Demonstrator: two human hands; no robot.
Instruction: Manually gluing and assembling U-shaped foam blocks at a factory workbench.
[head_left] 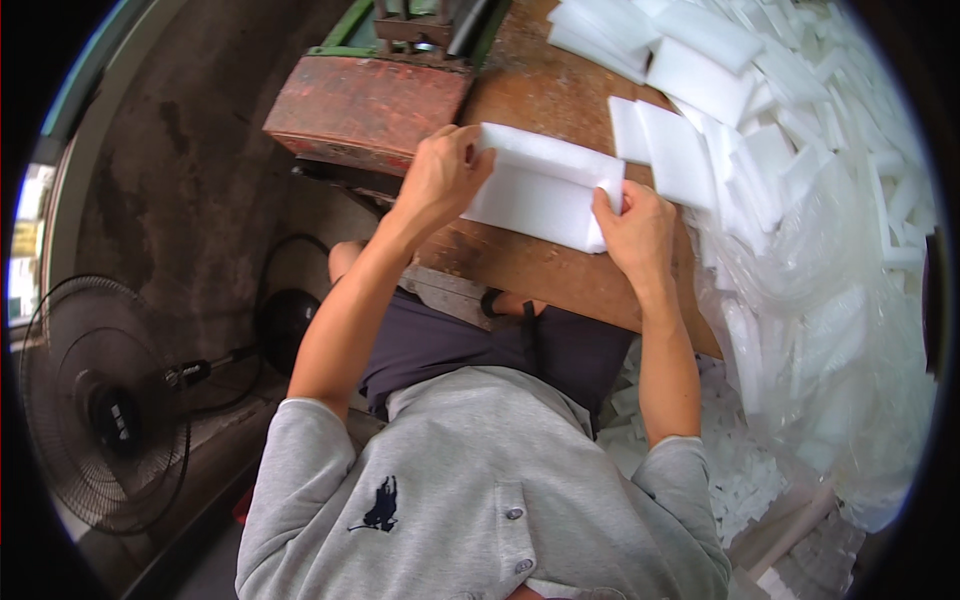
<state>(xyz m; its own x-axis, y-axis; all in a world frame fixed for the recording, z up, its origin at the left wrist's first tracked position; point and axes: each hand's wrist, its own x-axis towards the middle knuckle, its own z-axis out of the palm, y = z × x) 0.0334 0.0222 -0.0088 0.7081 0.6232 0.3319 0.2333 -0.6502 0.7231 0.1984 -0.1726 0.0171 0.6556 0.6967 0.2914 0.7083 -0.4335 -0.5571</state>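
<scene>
A white foam tray-like piece (535,197) with raised walls is held over the near edge of the wooden table (535,90). My left hand (445,175) pinches its left end, fingers curled round the upper corner. At the opposite end my right hand (637,225) grips the wall, with the thumb pressed on the inside face. Part of the fingers of both hands is hidden behind the foam. Just past the piece, flat white foam sheets (675,150) lie on the table at the right.
A reddish, worn machine base (365,105) with a green frame stands at the back left. Loose foam pieces and clear plastic bags (810,240) are heaped along the right. A black fan (110,405) stands at the left, and foam scraps (735,470) lie below the table.
</scene>
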